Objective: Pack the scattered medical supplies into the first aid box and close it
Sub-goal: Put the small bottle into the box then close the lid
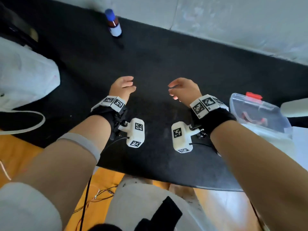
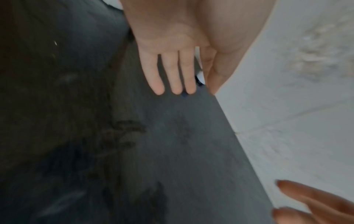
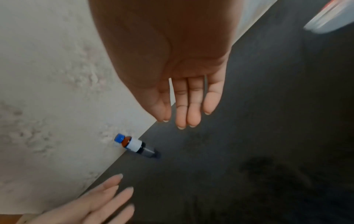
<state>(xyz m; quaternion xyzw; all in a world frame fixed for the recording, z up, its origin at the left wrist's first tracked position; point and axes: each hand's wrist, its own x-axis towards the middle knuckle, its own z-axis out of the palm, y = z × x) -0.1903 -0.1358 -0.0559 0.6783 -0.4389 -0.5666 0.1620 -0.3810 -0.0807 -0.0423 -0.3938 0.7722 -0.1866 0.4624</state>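
Observation:
A small brown bottle (image 1: pixel 113 24) with a blue cap and white label stands upright at the far edge of the black table (image 1: pixel 166 60), against the wall; the right wrist view shows the same bottle (image 3: pixel 132 144). The clear plastic first aid box (image 1: pixel 260 112) with a red latch sits at the right edge, lid down, with red items inside. My left hand (image 1: pixel 125 85) and right hand (image 1: pixel 179 88) hover over the table's middle, palms facing each other, fingers relaxed, holding nothing. The left wrist view shows straight left fingers (image 2: pixel 172 75); the right wrist view shows straight right fingers (image 3: pixel 189 103).
A white plastic bag (image 1: pixel 25 74) lies at the table's left. A dark shoe (image 1: pixel 20 120) sits below it at the left edge. A pale wall (image 1: pixel 233 19) runs behind the table. Wires (image 1: pixel 93 197) lie on the orange floor near my lap.

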